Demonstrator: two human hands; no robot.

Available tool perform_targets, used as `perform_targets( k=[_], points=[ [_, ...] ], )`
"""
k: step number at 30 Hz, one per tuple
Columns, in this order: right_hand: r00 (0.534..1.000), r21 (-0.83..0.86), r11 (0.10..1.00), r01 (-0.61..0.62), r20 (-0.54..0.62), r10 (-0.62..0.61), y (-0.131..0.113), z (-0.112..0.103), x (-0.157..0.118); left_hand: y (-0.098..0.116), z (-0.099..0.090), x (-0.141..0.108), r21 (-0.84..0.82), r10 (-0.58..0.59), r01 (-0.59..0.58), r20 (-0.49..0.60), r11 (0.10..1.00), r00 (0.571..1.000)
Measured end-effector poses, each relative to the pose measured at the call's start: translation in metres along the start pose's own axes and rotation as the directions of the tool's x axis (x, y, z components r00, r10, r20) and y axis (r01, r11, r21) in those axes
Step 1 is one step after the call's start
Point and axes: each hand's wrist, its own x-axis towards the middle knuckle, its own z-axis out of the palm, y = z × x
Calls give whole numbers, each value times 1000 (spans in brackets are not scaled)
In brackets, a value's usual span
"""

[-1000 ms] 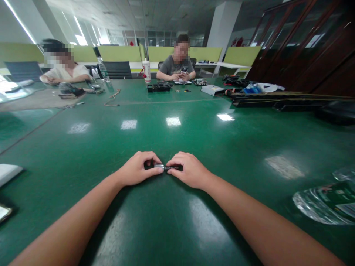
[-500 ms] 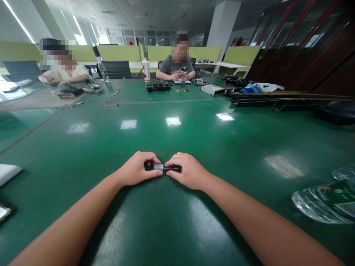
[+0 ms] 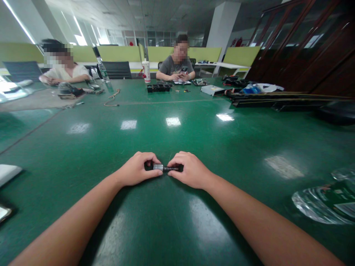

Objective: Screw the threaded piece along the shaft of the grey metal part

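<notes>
My left hand (image 3: 138, 169) pinches the silver cylinder (image 3: 158, 167) of a small metal part between thumb and fingers. The part lies level, low over the green table. From its right end runs a thin, dark, ringed shaft (image 3: 172, 169). My right hand (image 3: 190, 170) has its thumb and bent fingers closed about this shaft, thumb on the near side. The right end of the shaft is in the shade of the palm, and the fingers hide some of the cylinder's left end.
A water bottle (image 3: 324, 203) lies at the right. White objects (image 3: 8, 173) stand at the left edge. Across the green table (image 3: 166, 140) are a black device (image 3: 158, 87), a grey metal box (image 3: 213, 89), long black rails (image 3: 277, 99) and a cable (image 3: 112, 99). Two people sit opposite.
My right hand has slid slightly to the right along the shaft, so more of the shaft shows beside the cylinder. My left hand and the cylinder have stayed put.
</notes>
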Motion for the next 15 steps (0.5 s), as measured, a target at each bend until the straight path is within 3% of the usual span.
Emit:
perform_targets(
  k=[15],
  points=[
    [1000, -15, 1000, -10, -15, 10, 2, -1, 0, 0, 0, -1, -16, -4, 4, 3, 1000, 1000]
  ],
)
